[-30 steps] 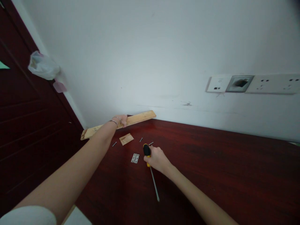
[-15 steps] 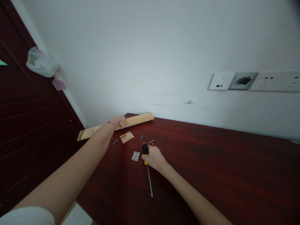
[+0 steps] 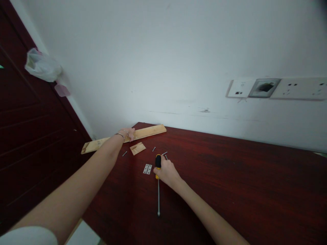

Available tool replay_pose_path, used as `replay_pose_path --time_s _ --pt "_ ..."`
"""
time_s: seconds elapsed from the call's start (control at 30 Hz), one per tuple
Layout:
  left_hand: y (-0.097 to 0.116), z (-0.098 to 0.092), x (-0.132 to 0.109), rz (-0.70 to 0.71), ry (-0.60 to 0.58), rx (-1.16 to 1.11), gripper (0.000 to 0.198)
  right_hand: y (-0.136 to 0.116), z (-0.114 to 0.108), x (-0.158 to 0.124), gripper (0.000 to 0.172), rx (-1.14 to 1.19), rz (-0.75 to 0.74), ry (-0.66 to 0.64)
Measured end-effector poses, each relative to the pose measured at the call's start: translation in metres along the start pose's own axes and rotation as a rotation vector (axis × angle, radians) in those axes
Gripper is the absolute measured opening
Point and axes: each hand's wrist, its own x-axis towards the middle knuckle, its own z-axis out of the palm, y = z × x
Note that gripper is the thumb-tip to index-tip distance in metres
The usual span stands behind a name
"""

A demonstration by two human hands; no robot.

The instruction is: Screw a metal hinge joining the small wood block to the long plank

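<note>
My left hand [image 3: 130, 133] is closed around a long wooden board [image 3: 149, 131] at the table's far left edge; its left end sticks out past the tabletop. In my right hand [image 3: 166, 170] is a screwdriver [image 3: 158, 162] with a black and yellow handle, its long metal shaft pointing toward me. Left of that hand lies a silver hinge [image 3: 147, 169], opened flat. A small flat piece of wood [image 3: 138, 148] rests between the hinge and the board. Around these lie several screws, one screw [image 3: 124, 153] left of the wood piece and another screw [image 3: 154, 149] to its right.
The dark red tabletop [image 3: 230, 177] runs along a white wall [image 3: 178, 68]. Wall sockets [image 3: 291, 89] are at the right. A plastic bag [image 3: 43, 66] hangs by the dark door [image 3: 30, 136] at the left. Something white [image 3: 84, 234] stands below the table's near left edge.
The screwdriver's shaft has swung left, its tip now pointing nearly straight toward me. The board has shifted slightly left with my left hand, and the view has turned a little.
</note>
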Motion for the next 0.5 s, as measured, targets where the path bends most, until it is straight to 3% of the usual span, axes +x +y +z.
replay_pose_path --time_s 0.13,0.23,0.4,0.5 --pt "-0.001 0.000 0.000 -0.009 -0.029 -0.004 0.077 -0.009 -0.004 -0.004 0.028 0.054 -0.122 0.010" --pt "-0.001 -0.001 0.001 -0.010 -0.054 -0.008 0.077 -0.027 -0.001 -0.010 0.025 0.060 -0.271 -0.068" --pt "-0.002 0.001 0.005 0.021 -0.080 -0.014 0.074 -0.058 0.019 -0.013 0.034 -0.046 -0.491 -0.181" --pt "-0.004 0.002 0.006 0.073 -0.063 -0.015 0.071 -0.069 0.031 -0.007 0.043 -0.098 -0.537 -0.206"
